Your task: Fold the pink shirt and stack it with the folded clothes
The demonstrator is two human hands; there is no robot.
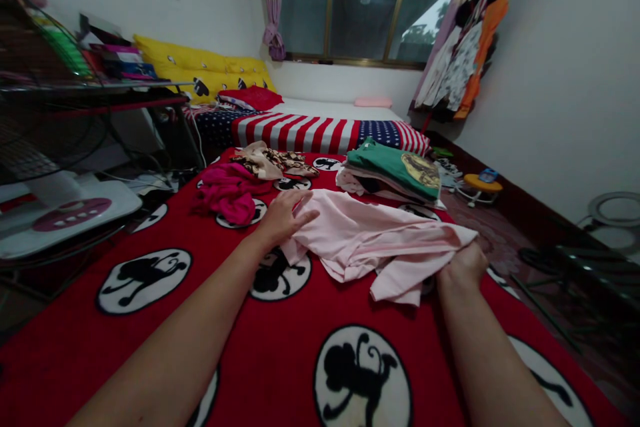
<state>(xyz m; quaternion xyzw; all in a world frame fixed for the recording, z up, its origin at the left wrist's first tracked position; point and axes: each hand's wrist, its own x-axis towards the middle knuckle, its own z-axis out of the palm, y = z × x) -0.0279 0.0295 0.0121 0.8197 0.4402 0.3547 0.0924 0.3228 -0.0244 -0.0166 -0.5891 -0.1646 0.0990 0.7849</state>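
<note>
A pale pink garment (360, 233) lies loosely bunched and creased across a red blanket (280, 360) printed with black monkeys in white ovals. At its left end, my left hand (284, 219) touches the cloth with thumb and fingers apart. The opposite end is gripped in my right hand (465, 265), which lifts it slightly; most of those fingers are hidden. Just beyond the pink cloth sits a stack of folded clothes with a green shirt (395, 167) on top. Left of it are a crumpled magenta garment (230, 192) and a brown-and-beige patterned cloth (267, 161).
A second bed with a stars-and-stripes cover (300, 132) and a yellow cushion (185, 67) stands under the window. At left are a fan (75, 210) and a cluttered desk (125, 97). An orange-topped stool (483, 183) and a dark rack (600, 273) are on the right.
</note>
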